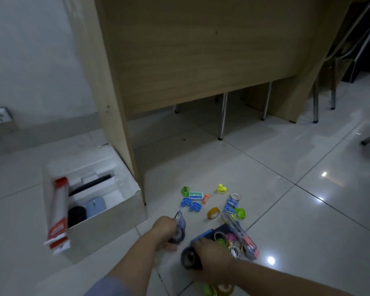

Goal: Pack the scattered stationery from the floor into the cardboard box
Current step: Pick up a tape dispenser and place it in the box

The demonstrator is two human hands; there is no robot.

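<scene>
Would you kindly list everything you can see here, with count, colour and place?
cardboard box: one, pale, open, on the floor left of the desk panel
long tube pack: one, red and white, leaning out over the box's left side
computer mouse: one, light blue, inside the box
blue clips: several, on the floor in the middle
small card box: one, green and white, by the clips
tape rolls: at least two, yellowish and clear, on the floor
utility knife: one, clear and pink, lying across a dark tray
wooden desk: one, behind
left hand: holds a correction tape dispenser
right hand: grips a black tape roll
</scene>
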